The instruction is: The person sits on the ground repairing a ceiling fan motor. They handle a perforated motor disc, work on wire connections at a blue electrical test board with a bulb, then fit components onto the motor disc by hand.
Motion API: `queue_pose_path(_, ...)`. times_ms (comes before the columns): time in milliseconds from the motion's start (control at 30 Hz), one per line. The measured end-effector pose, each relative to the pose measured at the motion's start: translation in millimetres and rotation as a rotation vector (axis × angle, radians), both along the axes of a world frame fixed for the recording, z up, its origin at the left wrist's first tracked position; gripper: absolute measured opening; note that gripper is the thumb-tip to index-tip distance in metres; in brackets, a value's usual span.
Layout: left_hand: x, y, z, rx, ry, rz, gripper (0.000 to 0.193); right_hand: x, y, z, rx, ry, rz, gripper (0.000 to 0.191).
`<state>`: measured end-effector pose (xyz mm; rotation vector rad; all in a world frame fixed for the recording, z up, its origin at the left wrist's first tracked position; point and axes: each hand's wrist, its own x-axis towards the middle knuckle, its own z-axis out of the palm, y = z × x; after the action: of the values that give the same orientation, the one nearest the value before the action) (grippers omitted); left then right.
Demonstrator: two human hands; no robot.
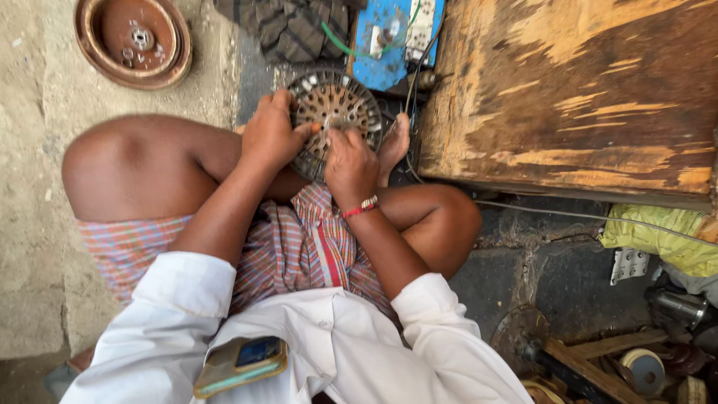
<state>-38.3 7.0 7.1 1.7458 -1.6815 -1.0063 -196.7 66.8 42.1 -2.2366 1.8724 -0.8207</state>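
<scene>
I sit cross-legged on the ground with a round grey metal disc with many holes (334, 101) propped near my feet. My left hand (271, 135) grips the disc's left rim. My right hand (350, 166) rests on its lower right part with fingers curled on it; a red and white band circles that wrist. Whether the right hand also holds a small tool is hidden by the fingers.
A rusty round dish with small metal parts (134, 39) lies at the upper left. A worn wooden box (576, 97) stands to the right, a blue board with a socket (393, 37) behind the disc. Scrap parts (643, 366) clutter the lower right. A phone (241, 363) sits in my shirt pocket.
</scene>
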Motion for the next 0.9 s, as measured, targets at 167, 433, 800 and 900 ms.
queue_pose_path(167, -0.2, -0.4, 3.0, 0.055, -0.004, -0.005, 0.055, -0.9, 2.7, -1.5, 0.047, 0.018, -0.033, 0.021)
queue_pose_path(433, 0.3, 0.5, 1.3, 0.044, 0.004, 0.007, 0.055, 6.5, -3.5, -6.1, 0.011, 0.036, -0.064, 0.019)
queue_pose_path(800, 1.5, 0.2, -0.6, 0.050, 0.006, -0.002, 0.055, 13.2, -5.7, -1.4, 0.011, 0.032, -0.051, 0.024)
queue_pose_path(900, 1.6, -0.4, 0.9, 0.056, -0.002, -0.002, 0.055, 16.7, -4.9, 0.0, -0.038, 0.058, -0.081, 0.023)
